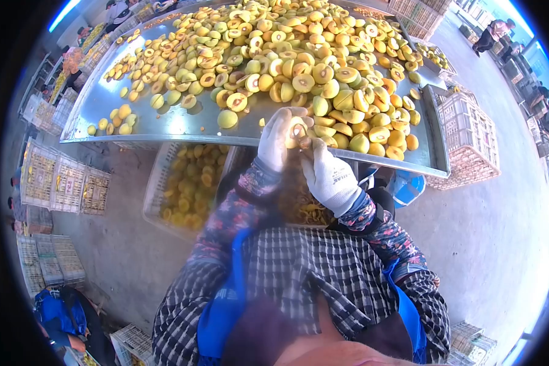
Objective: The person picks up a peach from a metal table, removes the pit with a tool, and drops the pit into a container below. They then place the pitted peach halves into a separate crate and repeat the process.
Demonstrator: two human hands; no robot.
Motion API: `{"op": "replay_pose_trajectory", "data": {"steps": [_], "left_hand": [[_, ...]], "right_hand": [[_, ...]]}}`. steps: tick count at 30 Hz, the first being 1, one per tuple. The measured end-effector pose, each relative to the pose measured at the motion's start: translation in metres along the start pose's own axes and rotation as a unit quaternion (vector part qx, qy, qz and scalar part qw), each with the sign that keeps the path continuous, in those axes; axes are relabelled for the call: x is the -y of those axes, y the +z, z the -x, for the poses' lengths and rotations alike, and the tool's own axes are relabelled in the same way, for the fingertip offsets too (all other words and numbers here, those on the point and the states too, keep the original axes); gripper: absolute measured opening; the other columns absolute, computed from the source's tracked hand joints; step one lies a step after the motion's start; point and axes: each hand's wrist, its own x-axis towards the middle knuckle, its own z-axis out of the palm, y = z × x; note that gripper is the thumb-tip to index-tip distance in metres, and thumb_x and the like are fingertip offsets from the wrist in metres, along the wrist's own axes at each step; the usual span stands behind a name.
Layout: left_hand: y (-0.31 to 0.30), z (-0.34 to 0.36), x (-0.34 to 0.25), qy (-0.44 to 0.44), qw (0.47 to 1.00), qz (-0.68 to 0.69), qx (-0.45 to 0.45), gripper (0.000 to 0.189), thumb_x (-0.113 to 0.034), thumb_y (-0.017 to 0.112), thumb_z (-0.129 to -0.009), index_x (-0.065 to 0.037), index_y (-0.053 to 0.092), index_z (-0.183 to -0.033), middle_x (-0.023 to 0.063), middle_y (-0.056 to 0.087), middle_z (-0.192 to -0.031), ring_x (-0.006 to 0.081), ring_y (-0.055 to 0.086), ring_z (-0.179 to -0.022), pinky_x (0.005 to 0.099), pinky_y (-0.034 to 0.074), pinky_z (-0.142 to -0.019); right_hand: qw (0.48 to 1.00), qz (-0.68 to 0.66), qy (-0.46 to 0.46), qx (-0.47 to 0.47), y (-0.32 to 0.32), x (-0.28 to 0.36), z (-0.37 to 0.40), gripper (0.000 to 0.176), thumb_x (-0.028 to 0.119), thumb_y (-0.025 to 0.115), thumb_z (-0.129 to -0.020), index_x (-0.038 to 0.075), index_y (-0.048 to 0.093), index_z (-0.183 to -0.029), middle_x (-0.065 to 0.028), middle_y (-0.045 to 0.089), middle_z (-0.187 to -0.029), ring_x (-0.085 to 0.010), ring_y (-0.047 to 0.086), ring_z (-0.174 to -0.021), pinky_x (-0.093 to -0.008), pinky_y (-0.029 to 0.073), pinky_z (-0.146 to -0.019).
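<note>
Checked apron, crate, halved fruit beyond

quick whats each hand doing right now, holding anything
Left hand: closed around a yellow fruit.
Right hand: fingers curled at that fruit; whether it grips anything cannot be told.

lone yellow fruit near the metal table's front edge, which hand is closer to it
Left. The left hand, gripping a fruit half, is just right of the lone fruit at the table edge; the right hand is lower and farther right.
</note>
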Motion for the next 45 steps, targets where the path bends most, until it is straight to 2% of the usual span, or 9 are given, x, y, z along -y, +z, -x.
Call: {"op": "replay_pose_trajectory", "data": {"steps": [5,8,11,15,25,29,38,41,45], "left_hand": [[0.004,0.003,0.005,0.102,0.99,-0.094,0.031,0.046,-0.039,0.044,-0.099,0.002,0.051,-0.118,0.0155,0.062,-0.102,0.0136,0.056,-0.076,0.026,0.048,-0.062],[0.003,0.001,0.01,0.113,0.991,-0.05,0.039,0.039,-0.031,0.042,-0.101,0.001,0.052,-0.119,0.0101,0.061,-0.104,0.0147,0.056,-0.098,0.0284,0.045,-0.088],[0.002,-0.003,0.006,0.095,0.986,-0.128,0.04,0.047,-0.039,0.043,-0.099,0.001,0.05,-0.123,0.0157,0.06,-0.109,0.0124,0.055,-0.079,0.0259,0.048,-0.066],[0.02,-0.006,0.021,0.236,0.959,-0.135,-0.081,0.05,-0.041,0.045,-0.098,0.001,0.048,-0.125,0.0175,0.058,-0.112,0.0218,0.059,-0.097,0.0312,0.052,-0.078],[0.0,-0.008,0.0,-0.159,0.986,-0.043,0.001,0.042,-0.04,0.059,-0.092,0.002,0.06,-0.088,0.0177,0.066,-0.089,0.0271,0.067,-0.078,0.0321,0.054,-0.069],[-0.004,-0.009,0.005,-0.168,0.984,0.056,0.008,0.04,-0.039,0.062,-0.09,0.002,0.058,-0.09,0.0181,0.065,-0.09,0.0265,0.066,-0.075,0.0329,0.055,-0.065],[0.003,0.001,0.008,-0.202,0.957,0.202,-0.05,0.039,-0.039,0.065,-0.088,-0.002,0.053,-0.097,0.0155,0.064,-0.091,0.0265,0.065,-0.073,0.0384,0.058,-0.065],[-0.007,-0.004,0.017,-0.26,0.937,0.213,-0.094,0.038,-0.037,0.067,-0.087,-0.004,0.053,-0.097,0.0144,0.063,-0.092,0.0272,0.065,-0.078,0.0431,0.058,-0.067],[-0.024,-0.006,0.02,-0.217,0.924,0.267,-0.168,0.035,-0.035,0.068,-0.087,-0.004,0.054,-0.095,0.0135,0.063,-0.092,0.0285,0.066,-0.084,0.046,0.058,-0.07]], "right_hand": [[0.995,-0.081,-0.039,-0.051,0.003,0.0,0.006,0.037,0.013,0.06,-0.088,-0.004,0.043,-0.117,-0.0149,0.06,-0.072,-0.0333,0.06,-0.06,-0.0401,0.047,-0.051],[0.997,-0.058,-0.044,-0.037,-0.001,-0.007,0.005,0.037,0.013,0.06,-0.087,-0.003,0.043,-0.116,-0.0167,0.059,-0.071,-0.0351,0.06,-0.06,-0.0417,0.047,-0.052],[0.998,-0.063,-0.026,-0.013,-0.009,-0.014,0.001,0.033,0.013,0.058,-0.089,-0.003,0.044,-0.114,-0.0205,0.06,-0.072,-0.0377,0.06,-0.064,-0.0425,0.048,-0.055],[0.986,-0.133,0.075,0.062,-0.018,-0.01,-0.004,0.028,0.015,0.054,-0.092,-0.002,0.044,-0.111,-0.0245,0.06,-0.08,-0.0405,0.061,-0.075,-0.0423,0.049,-0.066],[0.976,-0.187,-0.056,0.094,-0.002,-0.041,0.009,0.026,0.023,0.051,-0.096,0.001,0.048,-0.11,-0.0128,0.052,-0.07,-0.0311,0.054,-0.057,-0.0372,0.047,-0.055],[0.576,-0.696,0.369,0.216,-0.01,-0.02,0.014,0.029,0.034,0.049,-0.098,0.009,0.049,-0.112,-0.0028,0.045,-0.063,-0.0152,0.042,-0.04,-0.0248,0.035,-0.037],[0.518,-0.744,0.361,0.221,0.0,-0.016,0.018,0.037,0.041,0.048,-0.097,0.008,0.049,-0.113,-0.0002,0.041,-0.06,-0.0098,0.033,-0.036,-0.022,0.028,-0.033],[0.654,-0.657,0.241,0.286,-0.008,0.013,0.016,0.041,0.039,0.049,-0.097,0.004,0.048,-0.116,-0.0011,0.04,-0.06,-0.0095,0.032,-0.037,-0.022,0.027,-0.034],[0.62,-0.692,0.314,0.197,-0.016,-0.015,0.018,0.042,0.038,0.047,-0.098,0.001,0.048,-0.118,-0.002,0.04,-0.059,-0.0099,0.033,-0.036,-0.0212,0.028,-0.034]]}}
